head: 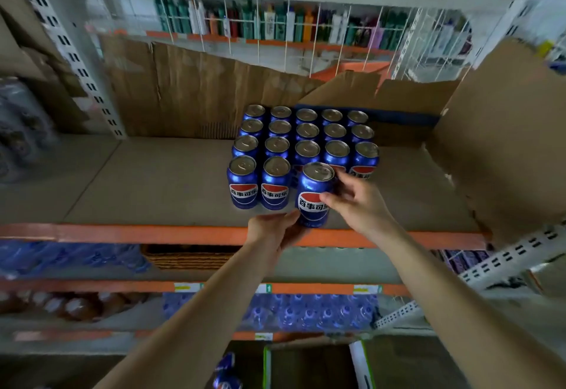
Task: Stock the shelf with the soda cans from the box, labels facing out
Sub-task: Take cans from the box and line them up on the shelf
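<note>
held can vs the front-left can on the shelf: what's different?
The held can is gripped by both hands, right hand on its side and left hand at its base; the front-left can stands free.
The held can sits nearer the orange shelf edge, out of line; the front-left can is in the front row.
The held can's label is partly covered by fingers; the front-left can's shows whole.
Both are blue, upright, labels facing out.

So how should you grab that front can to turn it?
Grip the front can around its smooth round side wall, coming from the open front of the shelf. Other cans pack in close behind and to its left, so there is little room there. The right hand holds its right side; the left hand is at its base.
</note>
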